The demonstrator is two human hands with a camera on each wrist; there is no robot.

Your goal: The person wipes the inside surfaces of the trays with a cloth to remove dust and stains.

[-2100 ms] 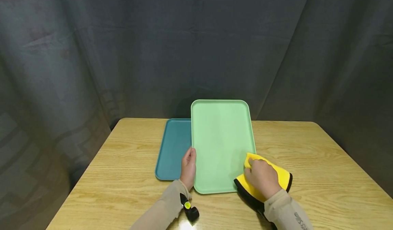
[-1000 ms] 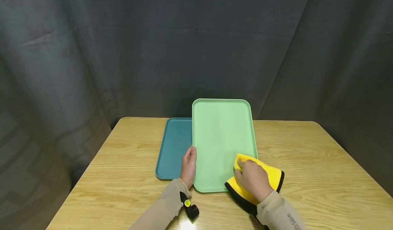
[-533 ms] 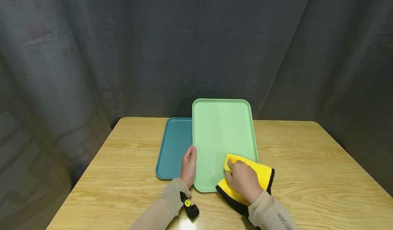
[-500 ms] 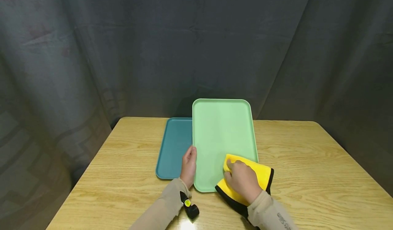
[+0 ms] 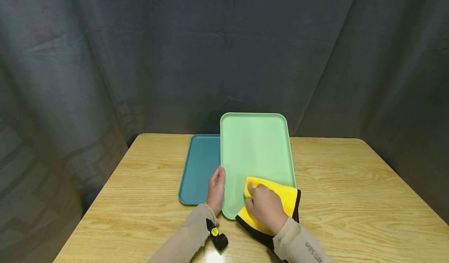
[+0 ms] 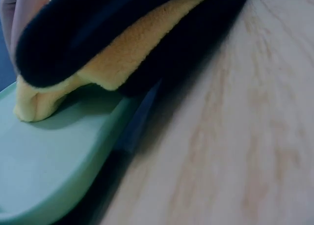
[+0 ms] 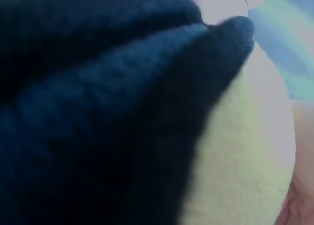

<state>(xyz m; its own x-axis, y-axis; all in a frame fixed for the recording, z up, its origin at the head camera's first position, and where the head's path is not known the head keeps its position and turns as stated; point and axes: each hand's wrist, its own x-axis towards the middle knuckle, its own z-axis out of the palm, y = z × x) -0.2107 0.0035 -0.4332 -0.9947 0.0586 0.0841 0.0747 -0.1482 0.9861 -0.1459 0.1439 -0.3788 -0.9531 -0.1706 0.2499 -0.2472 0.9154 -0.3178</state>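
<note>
While our left hand (image 5: 215,191) held the green tray (image 5: 256,148) at 8 o'clock, we figured our right hand (image 5: 266,207), gripping yellow cloth (image 5: 288,197), could overpress 5 o'clock, tipping it.

1. I'm at a curtained-off spot, seemingly for recording; I can't tell which room.
2. Creased, dark-grey fabric curtains (image 5: 224,60) hang behind and beside my light wood-grain table (image 5: 350,181).
3. A small black camera (image 5: 219,241) straps round my beige fabric sleeve (image 5: 186,235).

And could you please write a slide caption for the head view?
Left hand holds a green tray while the right hand presses a yellow cloth against it; a teal tray shows partly behind.
</note>
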